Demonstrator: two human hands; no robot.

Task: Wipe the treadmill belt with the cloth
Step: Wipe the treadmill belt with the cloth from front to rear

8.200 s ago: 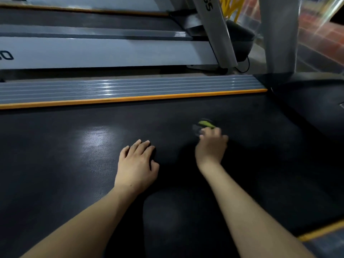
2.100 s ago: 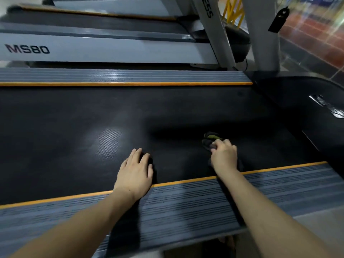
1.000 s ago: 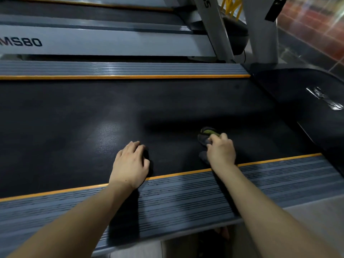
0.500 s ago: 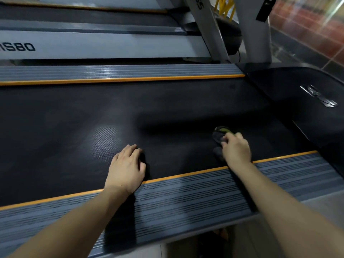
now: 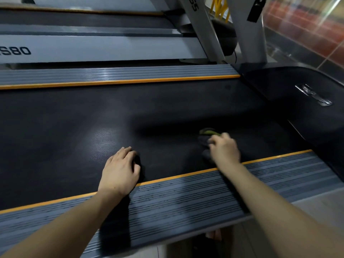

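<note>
right hand [image 5: 224, 148] grips cloth [image 5: 205, 135] | dark, green-edged, bunched | belt [image 5: 74, 118] black

Most of the cloth [image 5: 206, 135] is tucked under the right hand [image 5: 224, 149], so only a dark bunched bit with a green edge pokes out, and it's motion-blurred; can't tell how the fingers sit on it. The left hand [image 5: 120, 169] covers a patch of the treadmill belt [image 5: 74, 127], and the belt runs off the left edge. The lettering on the next treadmill [image 5: 93, 49] is cut off, reads something like "S80". The badge [image 5: 313, 94] on the black motor cover [image 5: 290, 94] is too smeared to read.
</note>
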